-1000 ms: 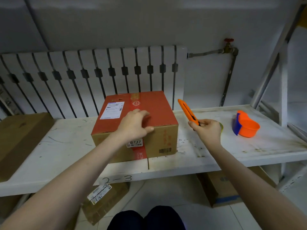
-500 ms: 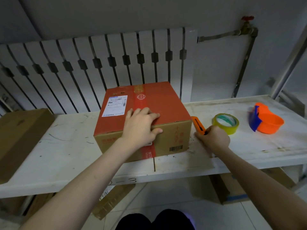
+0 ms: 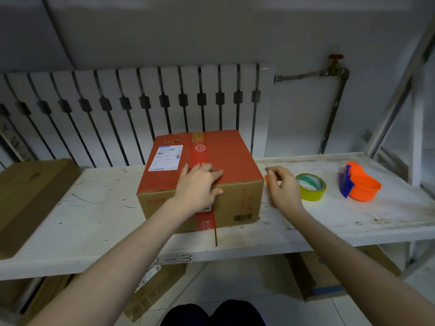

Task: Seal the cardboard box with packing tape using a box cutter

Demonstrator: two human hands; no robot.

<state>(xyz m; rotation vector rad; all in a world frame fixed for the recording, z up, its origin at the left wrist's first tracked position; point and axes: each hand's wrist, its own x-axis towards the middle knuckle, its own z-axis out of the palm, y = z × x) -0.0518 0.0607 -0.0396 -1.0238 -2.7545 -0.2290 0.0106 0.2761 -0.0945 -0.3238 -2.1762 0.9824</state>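
Cardboard box [image 3: 237, 161], red on top, stands on a white shelf [image 3: 98, 215] with its front face close to the shelf's near edge. That is the only view, from the head camera. A red strip of tape [image 3: 199, 147] already runs across the top and down the front.

The left hand [image 3: 200, 184] lies across the top front edge, fingers flat on the lid and thumb on the front face, pressing rather than gripping. The right hand [image 3: 283, 187] hovers just beside the box's right side with its fingers loosely curled. Only a sliver of the orange cutter [image 3: 266, 178] shows at its fingertips, against the box. I cannot tell whether the hand pinches the cutter or has let it go. The yellow roll of tape [image 3: 310, 187] lies flat just right of that hand, and an orange dispenser [image 3: 363, 188] stands further right.

The main risk is probably the cutter. It is mostly hidden, and whether its blade is out cannot be seen, so a reach across it for the roll could nick a finger or knock it off the shelf. A hard pull with the left hand could drag the box over the edge.
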